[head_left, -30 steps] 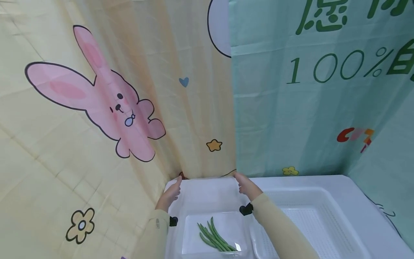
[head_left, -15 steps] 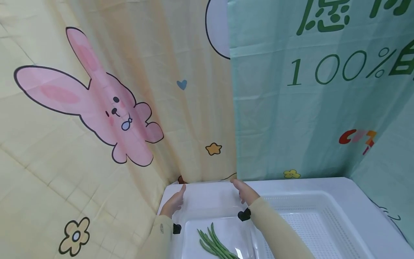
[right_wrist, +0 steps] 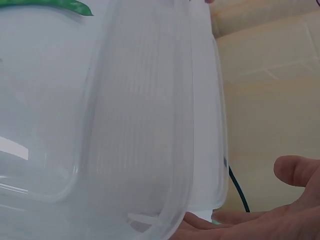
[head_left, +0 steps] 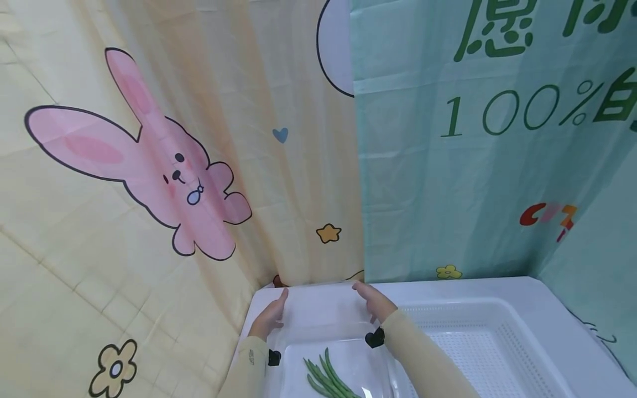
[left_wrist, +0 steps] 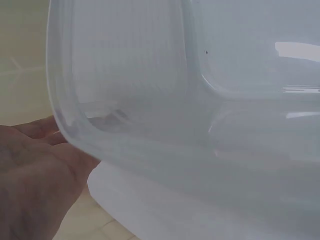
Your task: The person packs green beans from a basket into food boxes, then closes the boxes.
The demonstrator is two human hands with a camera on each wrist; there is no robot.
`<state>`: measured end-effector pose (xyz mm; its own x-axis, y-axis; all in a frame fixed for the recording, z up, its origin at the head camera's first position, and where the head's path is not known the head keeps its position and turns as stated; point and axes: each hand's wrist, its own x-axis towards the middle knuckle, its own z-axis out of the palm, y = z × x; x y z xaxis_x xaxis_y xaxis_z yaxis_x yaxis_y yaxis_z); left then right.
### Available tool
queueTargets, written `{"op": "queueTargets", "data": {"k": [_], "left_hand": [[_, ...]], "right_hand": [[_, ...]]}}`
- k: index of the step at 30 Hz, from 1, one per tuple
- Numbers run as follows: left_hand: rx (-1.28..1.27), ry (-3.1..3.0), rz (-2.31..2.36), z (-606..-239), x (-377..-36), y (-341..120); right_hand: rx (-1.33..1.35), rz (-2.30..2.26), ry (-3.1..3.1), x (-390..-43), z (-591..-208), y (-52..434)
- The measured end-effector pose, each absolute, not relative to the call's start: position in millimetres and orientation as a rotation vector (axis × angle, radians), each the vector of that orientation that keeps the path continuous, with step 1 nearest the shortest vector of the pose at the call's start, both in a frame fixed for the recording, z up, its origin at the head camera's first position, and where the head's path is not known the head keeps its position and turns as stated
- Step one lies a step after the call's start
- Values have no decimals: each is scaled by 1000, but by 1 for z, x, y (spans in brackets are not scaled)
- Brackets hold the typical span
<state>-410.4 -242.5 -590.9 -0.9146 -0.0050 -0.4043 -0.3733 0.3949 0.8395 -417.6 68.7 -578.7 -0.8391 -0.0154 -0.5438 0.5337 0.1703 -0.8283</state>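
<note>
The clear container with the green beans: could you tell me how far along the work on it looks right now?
Done: a bunch of green beans lies inside the clear container. In hand: the left hand and right hand each hold a far corner of the container with a grip on its rim. Left: the white perforated tray beside it holds nothing visible, and no lid shows on the container.
</note>
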Motion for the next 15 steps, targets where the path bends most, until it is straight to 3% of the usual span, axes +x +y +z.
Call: {"op": "queueTargets", "data": {"k": [6,15], "left_hand": [[-270,2344,1584,-578,-407,-245],[-177,2411,1676,-553,-404,-246]], "right_hand": [[570,-1816,1924,-422,-574,63],[397,-1892,1946,-405,-552,71]]}}
